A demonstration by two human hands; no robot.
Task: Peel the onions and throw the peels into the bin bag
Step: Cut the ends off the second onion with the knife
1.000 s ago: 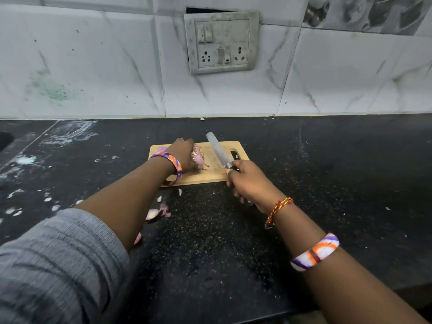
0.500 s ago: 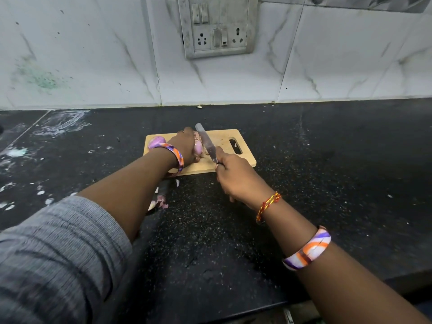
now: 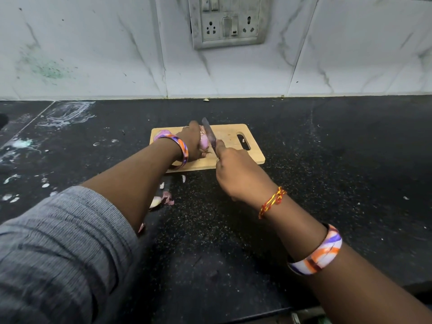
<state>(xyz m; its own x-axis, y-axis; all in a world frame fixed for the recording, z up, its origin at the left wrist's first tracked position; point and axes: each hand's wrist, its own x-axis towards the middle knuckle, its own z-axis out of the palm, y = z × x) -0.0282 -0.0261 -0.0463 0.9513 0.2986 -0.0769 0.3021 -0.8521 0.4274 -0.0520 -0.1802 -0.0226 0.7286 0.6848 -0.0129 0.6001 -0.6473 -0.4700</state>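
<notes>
A wooden cutting board (image 3: pixel 233 146) lies on the black counter. My left hand (image 3: pixel 192 142) grips a pink onion (image 3: pixel 203 143) on the board. My right hand (image 3: pixel 236 174) grips the handle of a knife (image 3: pixel 208 133), whose blade rests against the onion's right side. A second onion (image 3: pixel 161 134) shows partly behind my left wrist at the board's left end. Pink and white peel scraps (image 3: pixel 163 198) lie on the counter in front of the board. No bin bag is in view.
The black speckled counter (image 3: pixel 327 171) spreads wide to the right and has white smears on its left part. A marble-tiled wall with a switch and socket plate (image 3: pixel 226 19) stands close behind. The counter's front edge runs along the bottom.
My right hand has brought the knife left from beside the onion until the blade lies against it. My left hand keeps its hold on the onion.
</notes>
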